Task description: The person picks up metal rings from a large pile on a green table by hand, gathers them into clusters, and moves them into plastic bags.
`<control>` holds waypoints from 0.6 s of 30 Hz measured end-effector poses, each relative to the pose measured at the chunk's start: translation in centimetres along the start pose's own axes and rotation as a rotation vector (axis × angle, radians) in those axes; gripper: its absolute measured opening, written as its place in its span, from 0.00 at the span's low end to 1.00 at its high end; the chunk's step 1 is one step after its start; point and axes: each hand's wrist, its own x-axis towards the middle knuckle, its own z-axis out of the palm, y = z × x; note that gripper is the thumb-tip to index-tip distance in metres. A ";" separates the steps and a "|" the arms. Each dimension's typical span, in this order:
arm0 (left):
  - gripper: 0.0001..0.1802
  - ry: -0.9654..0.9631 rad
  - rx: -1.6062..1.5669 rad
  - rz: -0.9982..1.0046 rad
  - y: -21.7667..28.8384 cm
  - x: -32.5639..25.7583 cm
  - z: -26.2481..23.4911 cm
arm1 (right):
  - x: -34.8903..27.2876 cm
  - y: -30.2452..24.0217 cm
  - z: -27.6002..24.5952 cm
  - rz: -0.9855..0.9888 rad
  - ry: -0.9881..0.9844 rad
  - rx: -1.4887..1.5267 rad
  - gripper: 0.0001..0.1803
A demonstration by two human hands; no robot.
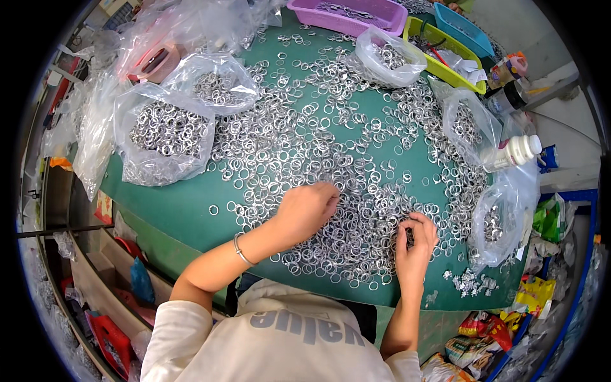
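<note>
Loose silver metal rings (299,149) lie in a broad heap over the green tabletop (172,213). My left hand (309,207), a bangle (239,249) on its wrist, is over the middle of the heap. Its fingers are curled together and point down at the rings; whatever they grip is hidden under the hand. At the heap's right side is my right hand (417,248). The thumb and forefinger bend toward each other with their tips close, and what is between them is too small to make out.
Clear bags of rings stand left (168,137), at the back (389,57) and right (493,219). Purple (350,22), lime-green (445,73) and blue (468,28) baskets line the far edge. A white bottle (512,153) leans at right, and small metal parts (471,283) lie near the front right corner.
</note>
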 end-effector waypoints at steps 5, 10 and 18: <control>0.06 0.072 0.004 -0.144 0.0 -0.8 -0.6 | -1.2 -0.7 -0.6 -0.058 0.041 -0.049 0.09; 0.07 0.048 0.024 0.016 1.2 -1.6 -0.5 | -0.9 -3.9 1.5 -0.256 -0.133 0.104 0.14; 0.03 -0.029 0.057 -0.031 1.8 -3.9 -1.3 | 0.8 -5.9 3.4 -0.312 -0.291 -0.192 0.12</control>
